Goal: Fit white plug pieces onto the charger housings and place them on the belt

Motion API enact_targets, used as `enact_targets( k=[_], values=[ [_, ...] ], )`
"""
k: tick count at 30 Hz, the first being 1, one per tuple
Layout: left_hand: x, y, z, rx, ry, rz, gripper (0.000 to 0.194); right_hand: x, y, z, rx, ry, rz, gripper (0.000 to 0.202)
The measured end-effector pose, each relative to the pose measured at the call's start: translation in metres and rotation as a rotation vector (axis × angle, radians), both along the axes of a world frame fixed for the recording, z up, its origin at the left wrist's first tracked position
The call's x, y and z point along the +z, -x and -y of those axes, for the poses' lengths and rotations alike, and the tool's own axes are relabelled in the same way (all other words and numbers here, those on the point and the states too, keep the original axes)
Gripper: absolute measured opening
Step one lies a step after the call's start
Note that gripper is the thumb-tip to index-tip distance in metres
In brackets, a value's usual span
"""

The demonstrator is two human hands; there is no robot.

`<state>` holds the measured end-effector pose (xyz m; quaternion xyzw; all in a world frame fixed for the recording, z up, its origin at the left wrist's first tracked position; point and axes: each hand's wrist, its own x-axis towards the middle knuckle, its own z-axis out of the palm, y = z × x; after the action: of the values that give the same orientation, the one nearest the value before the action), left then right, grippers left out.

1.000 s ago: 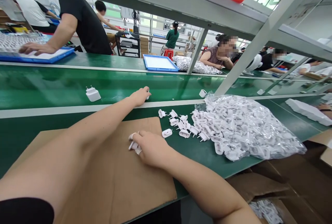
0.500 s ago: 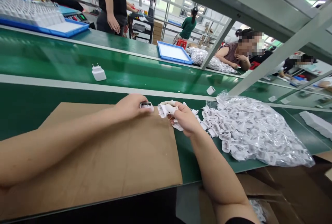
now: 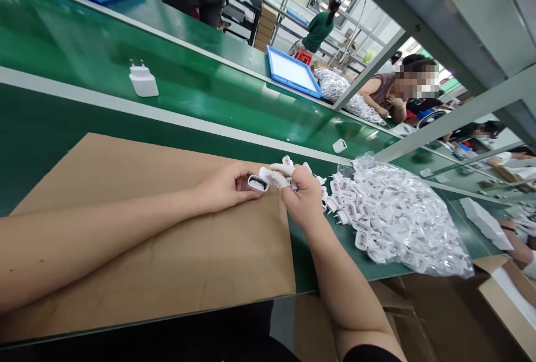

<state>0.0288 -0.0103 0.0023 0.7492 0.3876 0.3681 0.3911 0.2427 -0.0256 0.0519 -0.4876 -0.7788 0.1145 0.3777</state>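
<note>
The white housing (image 3: 258,184) is clamped between thumb and fingers of the left hand (image 3: 234,187), above the cardboard sheet (image 3: 167,222). White plug parts (image 3: 277,176) are gripped in the right hand (image 3: 304,194), just beside the housing. A bag of plug parts (image 3: 406,214) is positioned to the right.

A short black sleeve (image 3: 372,352) ends above the right elbow; pale, close-fitting finger covers (image 3: 285,170) wrap the right hand's (image 3: 307,194) fingers.
</note>
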Motion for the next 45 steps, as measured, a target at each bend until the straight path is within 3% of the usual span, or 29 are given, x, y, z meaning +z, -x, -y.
enact_targets(
  k=[7, 11, 15, 18, 20, 26, 32, 40, 45],
  values=[
    [0.001, 0.001, 0.003, 0.011, 0.057, -0.004, 0.035, 0.007, 0.004, 0.0, 0.041, 0.283, -0.289, 0.015],
    [0.002, 0.001, 0.003, 0.017, 0.061, -0.002, 0.032, 0.004, 0.0, -0.002, 0.02, 0.184, -0.243, 0.011],
    [0.002, 0.0, 0.002, 0.022, 0.123, -0.006, 0.032, 0.005, 0.0, 0.003, 0.051, 0.088, -0.135, 0.028],
    [0.001, 0.0, 0.0, -0.005, 0.131, -0.001, 0.037, 0.004, 0.006, 0.004, 0.121, -0.015, 0.058, 0.014],
    [0.001, 0.0, 0.0, 0.002, 0.126, -0.024, 0.036, 0.002, 0.01, 0.002, 0.141, -0.046, 0.118, 0.015],
    [-0.001, 0.0, -0.002, -0.023, 0.176, -0.011, 0.036, -0.002, 0.012, 0.003, 0.071, -0.156, 0.169, 0.023],
    [-0.003, -0.001, -0.002, -0.022, 0.095, 0.001, 0.032, -0.006, 0.013, 0.003, 0.094, -0.171, 0.379, 0.03],
    [-0.001, 0.0, 0.0, 0.016, 0.062, -0.047, 0.029, -0.007, 0.02, 0.007, 0.132, -0.204, 0.472, 0.038],
    [-0.006, 0.001, 0.002, 0.009, -0.144, -0.111, 0.022, -0.012, 0.02, 0.007, 0.125, -0.252, 0.452, 0.033]
  ],
)
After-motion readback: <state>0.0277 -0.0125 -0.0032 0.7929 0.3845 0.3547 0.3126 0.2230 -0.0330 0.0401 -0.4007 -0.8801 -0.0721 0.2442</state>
